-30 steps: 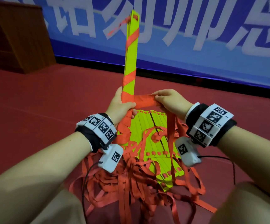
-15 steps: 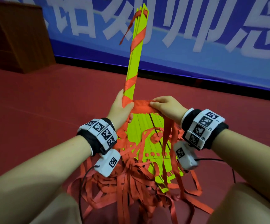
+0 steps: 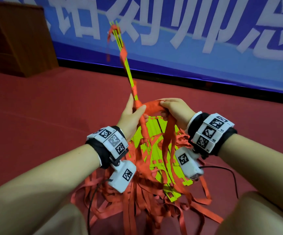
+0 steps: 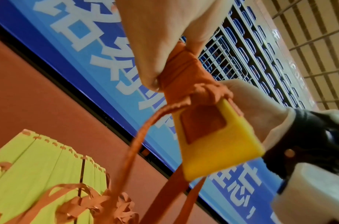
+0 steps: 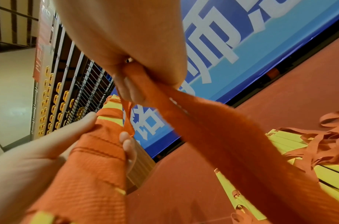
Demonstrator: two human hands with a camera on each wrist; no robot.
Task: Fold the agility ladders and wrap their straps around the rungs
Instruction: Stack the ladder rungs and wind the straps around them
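My left hand (image 3: 132,114) grips a stacked bundle of yellow-green ladder rungs (image 3: 126,67) at its orange-wrapped lower part, holding it upright and tilted left, edge-on to the head view. An orange strap (image 3: 151,106) runs taut from the bundle to my right hand (image 3: 173,107), which pinches it. In the left wrist view my left hand (image 4: 165,50) is around the wrapped rungs (image 4: 184,74). The right wrist view has my right hand (image 5: 138,78) pinching the strap (image 5: 212,125) beside the wrapped bundle (image 5: 99,151). Loose strap hangs down from my right hand.
A second fanned set of yellow-green rungs (image 3: 156,150) lies on the red floor (image 3: 52,107) amid a tangle of orange straps (image 3: 137,200). A blue banner wall (image 3: 188,39) stands behind and a wooden cabinet (image 3: 18,39) at the far left. My knees are at the bottom corners.
The rung bundle has turned from flat-on to edge-on and tilted left. The strap between my hands has bunched and been pulled taut.
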